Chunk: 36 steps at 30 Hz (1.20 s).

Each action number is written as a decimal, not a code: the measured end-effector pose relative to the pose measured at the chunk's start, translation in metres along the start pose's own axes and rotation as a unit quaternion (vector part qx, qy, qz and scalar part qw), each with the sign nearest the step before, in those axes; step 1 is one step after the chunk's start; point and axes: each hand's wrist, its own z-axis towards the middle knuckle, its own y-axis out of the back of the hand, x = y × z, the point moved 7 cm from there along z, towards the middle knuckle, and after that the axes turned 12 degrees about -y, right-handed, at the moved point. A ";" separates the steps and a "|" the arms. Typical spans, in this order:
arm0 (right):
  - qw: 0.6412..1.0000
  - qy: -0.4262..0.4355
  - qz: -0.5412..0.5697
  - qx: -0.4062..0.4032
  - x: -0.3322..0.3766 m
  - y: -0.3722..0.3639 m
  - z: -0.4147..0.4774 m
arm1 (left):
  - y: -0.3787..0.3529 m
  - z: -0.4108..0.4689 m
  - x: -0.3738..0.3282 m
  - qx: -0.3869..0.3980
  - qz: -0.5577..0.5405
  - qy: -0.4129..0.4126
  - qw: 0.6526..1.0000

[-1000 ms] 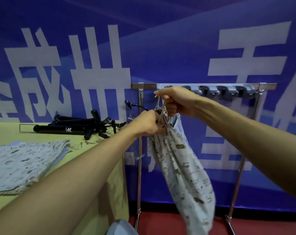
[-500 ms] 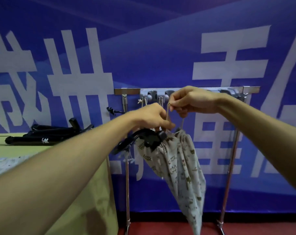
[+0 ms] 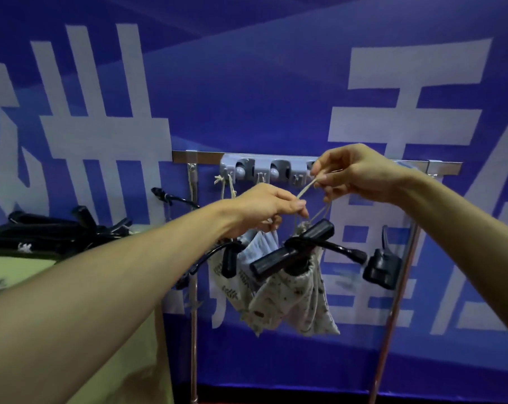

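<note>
Mid-frame, my right hand and left hand both pinch the cord (bag dangling below), so a slack loop could miss the hook.

I see the pale printed cloth hanging bunched in mid-air, its two lower ends dangling. The black clip hanger lies across its gathered top, tilted up to the right. The cream drawstring runs taut upward from there.
</note>
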 end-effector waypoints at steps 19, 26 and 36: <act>0.971 -0.042 -0.085 -0.220 -0.027 0.020 0.079 | 0.027 0.079 0.060 -0.181 0.057 0.082 0.978; 0.971 -0.067 -0.148 -0.178 -0.031 0.011 0.069 | 0.017 0.073 0.057 -0.119 0.098 0.049 0.987; 0.902 0.023 -0.345 -0.259 0.043 -0.057 0.037 | 0.068 -0.013 0.037 -0.131 0.070 0.039 0.988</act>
